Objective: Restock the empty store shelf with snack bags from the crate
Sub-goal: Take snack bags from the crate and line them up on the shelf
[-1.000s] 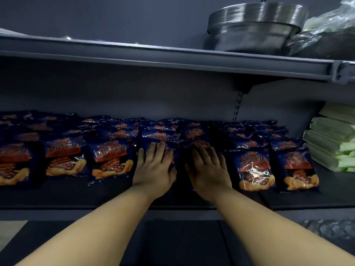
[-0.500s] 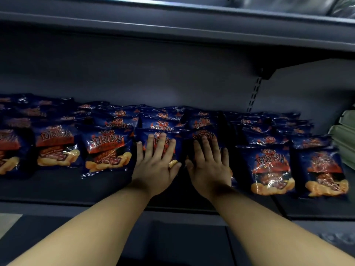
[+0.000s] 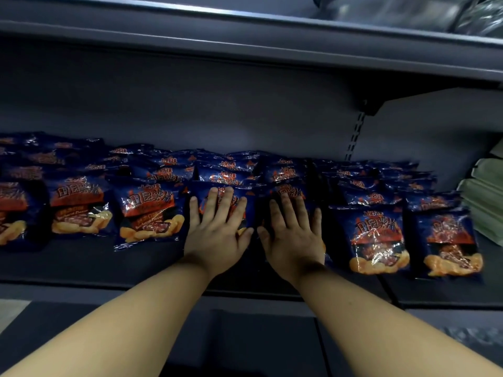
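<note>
On a dark grey metal shelf (image 3: 81,265), glossy dark-blue snack bags (image 3: 151,212) lie in overlapping rows toward its back. The left hand (image 3: 217,235) and right hand (image 3: 292,238) press flat, fingers straight, on two front-row bags. Uneven pressure could slide these slick bags askew.

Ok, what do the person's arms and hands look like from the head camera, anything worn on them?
Both forearms are bare as far as the frame shows, with no sleeves in view. The left hand and right hand wear no gloves, and no rings, watch or wristbands can be seen. Nails look short and unpainted, though the light is dim. No markings are visible.
</note>
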The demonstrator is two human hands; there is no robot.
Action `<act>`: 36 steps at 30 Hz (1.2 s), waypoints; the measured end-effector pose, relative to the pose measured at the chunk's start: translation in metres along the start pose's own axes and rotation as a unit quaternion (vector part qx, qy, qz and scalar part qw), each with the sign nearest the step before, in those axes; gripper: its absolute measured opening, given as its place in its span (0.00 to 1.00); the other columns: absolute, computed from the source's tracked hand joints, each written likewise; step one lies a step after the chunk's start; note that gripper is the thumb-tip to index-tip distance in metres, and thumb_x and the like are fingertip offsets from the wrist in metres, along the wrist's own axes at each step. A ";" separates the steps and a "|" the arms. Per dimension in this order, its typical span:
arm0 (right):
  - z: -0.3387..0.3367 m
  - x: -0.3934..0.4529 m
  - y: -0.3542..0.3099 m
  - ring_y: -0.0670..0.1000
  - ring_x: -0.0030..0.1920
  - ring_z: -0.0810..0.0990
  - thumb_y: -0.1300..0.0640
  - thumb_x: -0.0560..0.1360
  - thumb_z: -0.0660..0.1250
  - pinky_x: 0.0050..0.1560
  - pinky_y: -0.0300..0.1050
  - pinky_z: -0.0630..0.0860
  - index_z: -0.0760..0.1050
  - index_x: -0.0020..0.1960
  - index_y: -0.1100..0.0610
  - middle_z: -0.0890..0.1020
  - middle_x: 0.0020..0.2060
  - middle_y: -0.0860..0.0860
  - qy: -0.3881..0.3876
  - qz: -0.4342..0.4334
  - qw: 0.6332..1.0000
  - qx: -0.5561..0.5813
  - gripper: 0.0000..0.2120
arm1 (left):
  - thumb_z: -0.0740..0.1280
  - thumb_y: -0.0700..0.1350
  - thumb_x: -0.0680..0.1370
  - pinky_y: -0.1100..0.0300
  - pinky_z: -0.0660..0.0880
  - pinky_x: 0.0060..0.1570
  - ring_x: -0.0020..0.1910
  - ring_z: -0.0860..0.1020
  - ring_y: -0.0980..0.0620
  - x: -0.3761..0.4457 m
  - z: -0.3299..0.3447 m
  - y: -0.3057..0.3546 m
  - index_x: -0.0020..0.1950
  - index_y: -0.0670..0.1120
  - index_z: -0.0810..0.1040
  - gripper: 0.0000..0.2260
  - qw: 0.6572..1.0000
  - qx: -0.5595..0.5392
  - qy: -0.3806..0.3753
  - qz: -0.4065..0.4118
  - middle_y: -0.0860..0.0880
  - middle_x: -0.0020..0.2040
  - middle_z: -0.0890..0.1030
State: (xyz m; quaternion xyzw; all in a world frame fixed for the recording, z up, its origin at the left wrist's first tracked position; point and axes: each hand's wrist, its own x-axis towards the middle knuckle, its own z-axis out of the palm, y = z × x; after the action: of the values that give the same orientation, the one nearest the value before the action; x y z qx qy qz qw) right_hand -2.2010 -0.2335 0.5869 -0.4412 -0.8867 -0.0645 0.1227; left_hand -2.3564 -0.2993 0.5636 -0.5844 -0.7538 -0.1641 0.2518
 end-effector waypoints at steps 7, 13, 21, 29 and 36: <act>0.006 0.009 0.002 0.54 0.75 0.31 0.37 0.77 0.33 0.73 0.60 0.31 0.35 0.78 0.49 0.36 0.77 0.49 -0.005 -0.003 1.000 0.002 0.33 | 0.54 0.62 0.77 0.35 0.50 0.70 0.74 0.61 0.38 0.005 0.013 -0.003 0.74 0.49 0.67 0.28 1.000 0.007 -0.009 0.000 0.43 0.74 0.65; 0.005 0.013 0.000 0.54 0.75 0.30 0.39 0.81 0.39 0.72 0.60 0.30 0.35 0.78 0.50 0.36 0.77 0.49 -0.015 0.009 1.000 0.002 0.31 | 0.54 0.61 0.78 0.37 0.47 0.70 0.74 0.60 0.38 0.009 0.016 -0.003 0.74 0.49 0.65 0.28 1.000 0.007 -0.023 -0.009 0.42 0.74 0.65; -0.009 0.000 -0.006 0.54 0.75 0.30 0.39 0.81 0.42 0.73 0.60 0.31 0.37 0.78 0.49 0.35 0.77 0.48 -0.024 0.014 1.000 0.012 0.31 | 0.51 0.63 0.77 0.34 0.48 0.70 0.75 0.59 0.38 0.004 -0.008 -0.003 0.74 0.50 0.66 0.30 0.998 -0.029 -0.057 0.004 0.43 0.76 0.62; -0.034 -0.023 -0.025 0.55 0.77 0.37 0.43 0.82 0.45 0.74 0.58 0.34 0.44 0.79 0.52 0.44 0.79 0.51 -0.016 0.041 0.999 0.000 0.29 | 0.46 0.64 0.80 0.44 0.38 0.73 0.77 0.40 0.46 -0.011 -0.048 -0.009 0.79 0.51 0.48 0.30 0.994 -0.042 -0.103 0.014 0.49 0.79 0.43; -0.061 -0.047 -0.054 0.58 0.71 0.62 0.48 0.80 0.55 0.74 0.58 0.51 0.63 0.72 0.53 0.69 0.70 0.54 0.051 0.044 0.998 -0.008 0.22 | 0.53 0.58 0.81 0.50 0.57 0.67 0.70 0.61 0.45 -0.026 -0.092 -0.020 0.73 0.50 0.63 0.23 0.993 -0.052 -0.097 0.038 0.48 0.74 0.61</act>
State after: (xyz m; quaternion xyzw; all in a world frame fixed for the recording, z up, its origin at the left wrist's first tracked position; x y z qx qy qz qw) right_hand -2.2067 -0.3158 0.6323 -0.4765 -0.8586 -0.0888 0.1668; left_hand -2.3533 -0.3755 0.6248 -0.6382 -0.7421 -0.1360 0.1531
